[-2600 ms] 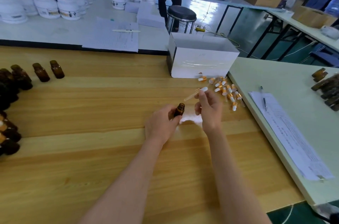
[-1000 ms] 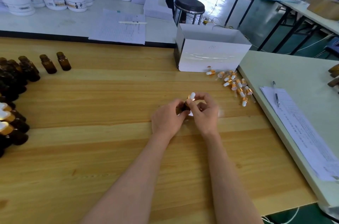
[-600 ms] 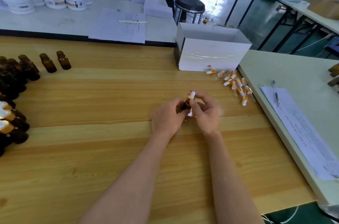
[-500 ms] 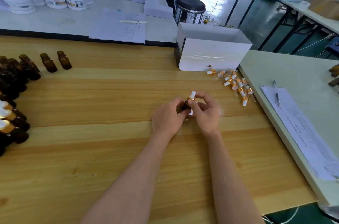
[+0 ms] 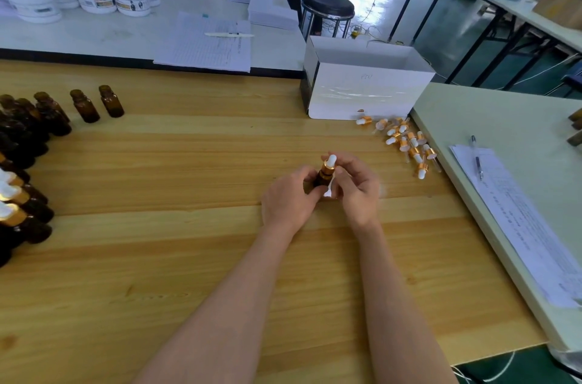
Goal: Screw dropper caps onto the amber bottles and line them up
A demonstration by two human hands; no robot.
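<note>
Wooden worktop (image 5: 157, 257) is carrying everything. At its far left edge, capped bottles (image 5: 19, 220) are sitting in a group, and behind them uncapped bottles (image 5: 110, 101) are standing upright. Near the middle, the left hand (image 5: 288, 204) is gripping an amber bottle (image 5: 323, 177), its fingers curled around the body; whether the bottle is touching the wood cannot be told. The right hand (image 5: 359, 191) is pinching the dropper cap (image 5: 330, 163) sitting on the bottle's neck, fingers clamped on it. Farther right, a white box (image 5: 365, 90) is standing open, and loose dropper caps (image 5: 406, 141) are lying scattered just in front of it.
</note>
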